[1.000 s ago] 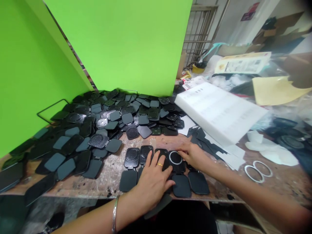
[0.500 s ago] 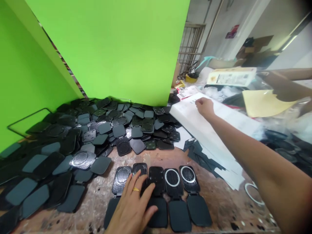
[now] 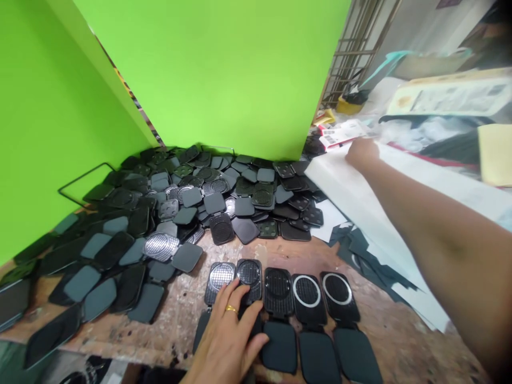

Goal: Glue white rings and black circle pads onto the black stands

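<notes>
Several black hinged plastic parts (image 3: 280,298) lie in a row at the near edge of the worn workbench (image 3: 176,298). Two on the right carry white rings (image 3: 306,290). My left hand (image 3: 230,336), with a gold ring on one finger, rests flat with fingers spread on the left parts of the row. My right hand (image 3: 362,152) reaches far back to the top of a white sheet stack (image 3: 360,197); its fingers are curled on the sheet's far end, and I cannot make out whether they hold anything.
A large heap of the same black parts (image 3: 180,202) covers the bench's left and back, against green panels (image 3: 224,74). Dark cut scraps (image 3: 352,250) lie beside the white stack. Boxes, papers and a metal grille (image 3: 360,48) crowd the back right.
My right hand left the ringed part in the row and reached up to the far end of the white stack. The left hand stayed on the row. The camera view shifted.
</notes>
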